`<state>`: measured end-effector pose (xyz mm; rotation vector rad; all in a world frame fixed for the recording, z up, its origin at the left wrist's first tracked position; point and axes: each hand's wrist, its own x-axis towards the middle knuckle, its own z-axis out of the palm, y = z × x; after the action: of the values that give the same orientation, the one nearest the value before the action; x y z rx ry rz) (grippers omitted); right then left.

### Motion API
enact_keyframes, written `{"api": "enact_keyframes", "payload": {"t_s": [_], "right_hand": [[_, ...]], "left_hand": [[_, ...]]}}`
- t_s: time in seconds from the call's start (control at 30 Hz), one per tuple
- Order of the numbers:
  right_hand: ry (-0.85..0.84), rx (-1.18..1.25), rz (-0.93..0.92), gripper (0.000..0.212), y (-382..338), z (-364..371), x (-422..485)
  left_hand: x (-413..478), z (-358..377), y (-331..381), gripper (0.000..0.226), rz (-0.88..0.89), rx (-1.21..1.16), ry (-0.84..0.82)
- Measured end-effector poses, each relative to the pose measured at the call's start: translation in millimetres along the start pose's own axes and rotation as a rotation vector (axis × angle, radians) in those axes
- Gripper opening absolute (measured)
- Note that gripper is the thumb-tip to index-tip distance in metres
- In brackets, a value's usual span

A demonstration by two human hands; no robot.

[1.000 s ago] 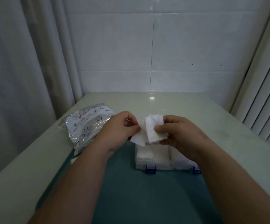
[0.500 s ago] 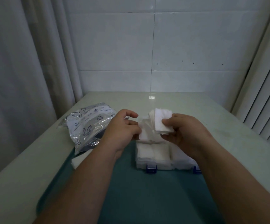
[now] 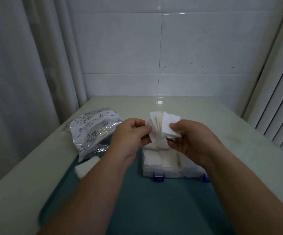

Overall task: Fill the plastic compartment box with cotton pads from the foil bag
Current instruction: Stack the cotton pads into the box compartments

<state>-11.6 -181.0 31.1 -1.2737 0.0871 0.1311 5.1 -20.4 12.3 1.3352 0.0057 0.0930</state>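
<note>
Both hands hold a fanned stack of pads [image 3: 164, 126] above the box [image 3: 162, 164]: the left hand [image 3: 130, 134] pinches its left edge, the right hand [image 3: 190, 139] its right. The bag [image 3: 91, 131] lies to the left, with a loose pad pile [image 3: 86, 167] just in front of it.

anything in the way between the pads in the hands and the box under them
Nothing visible. The left hand and right hand pinch a fanned stack of cotton pads over the far side of the plastic compartment box. No object shows between them. The compartments in view already hold pads.

Foil bag [image 3: 93, 133] and loose pads [image 3: 86, 168] left of box [image 3: 171, 173]; bare tabletop [image 3: 239, 133] right.
</note>
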Motion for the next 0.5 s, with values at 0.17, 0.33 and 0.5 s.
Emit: {"api": "enact_keyframes", "payload": {"t_s": [0.17, 0.33, 0.5], "right_hand": [[-0.007, -0.13, -0.059, 0.013, 1.4, 1.0, -0.3], [-0.009, -0.185, -0.059, 0.014, 2.2, 1.7, -0.5], [0.006, -0.236, -0.074, 0.014, 3.3, 0.8, 0.5]], "left_hand": [[-1.8, 1.6, 0.1, 0.007, 0.006, -0.068, 0.031], [-3.5, 2.5, 3.7, 0.009, -0.014, -0.135, -0.003], [-5.7, 4.7, 8.1, 0.019, -0.074, -0.218, -0.072]]}}
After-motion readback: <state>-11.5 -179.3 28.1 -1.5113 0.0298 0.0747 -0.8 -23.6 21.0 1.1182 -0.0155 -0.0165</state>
